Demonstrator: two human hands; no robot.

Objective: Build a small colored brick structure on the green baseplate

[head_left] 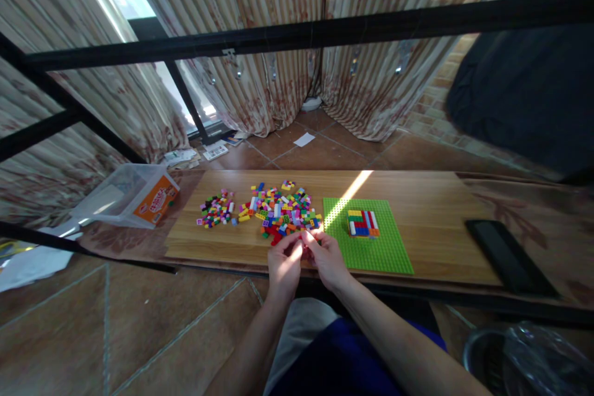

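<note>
My left hand (284, 263) and my right hand (330, 260) meet at the table's front edge, fingertips pinched together. A little dark red shows between them, but what they hold is too small and covered to name. Just beyond my fingers spreads a large pile of mixed toy building bricks (288, 205), with red bricks (275, 235) closest to my left hand. To the right of my right hand lies a green studded baseplate (390, 250). On it sits a low block built of bricks (363, 223), topped in red, white, blue, yellow, green and orange.
A smaller brick pile (217, 209) lies farther left on the wooden board (431, 198). At the left end stands a clear plastic tub (125, 192) with an orange label. A dark flat object (508, 253) lies at the right. A black metal bar (297, 34) crosses above the table.
</note>
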